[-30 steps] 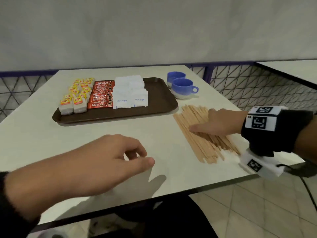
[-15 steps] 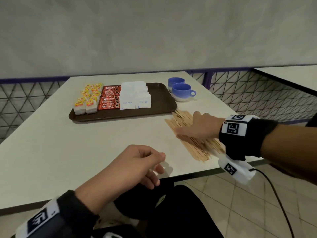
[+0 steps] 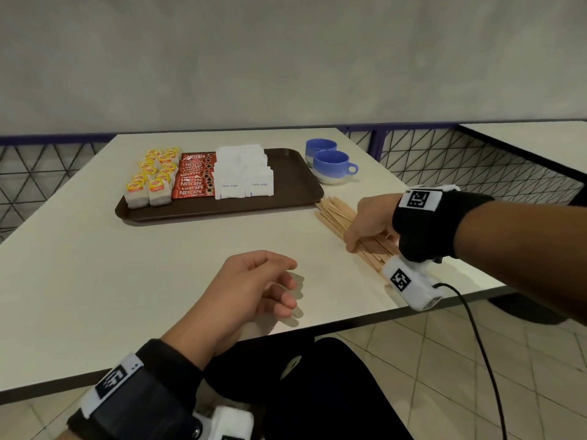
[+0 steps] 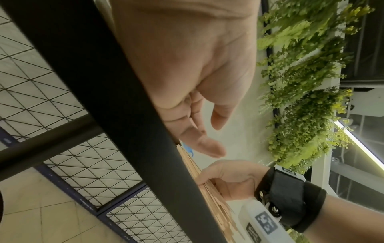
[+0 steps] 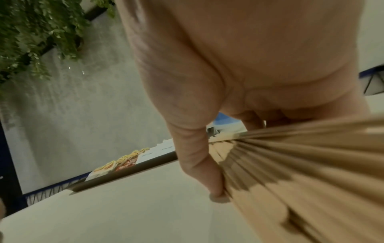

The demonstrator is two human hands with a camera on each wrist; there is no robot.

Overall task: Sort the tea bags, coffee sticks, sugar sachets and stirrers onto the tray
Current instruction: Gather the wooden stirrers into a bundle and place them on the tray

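The stirrers [image 3: 336, 214] were clamped by the right hand [image 3: 370, 222] for transfer onto the tray [image 3: 295, 188], while the left hand [image 3: 251, 290] was held loosely curled, empty.

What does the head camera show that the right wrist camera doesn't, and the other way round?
Only the head view shows the left hand, loosely curled and empty above the table, the two blue cups, and the bare right end of the tray.

Only the right wrist view shows the right thumb's tip against the near edge of the stirrers, and hanging green plants on the wall.

Both show the right hand on the stirrers, with the tea bags, coffee sticks and sugar sachets already on the tray.
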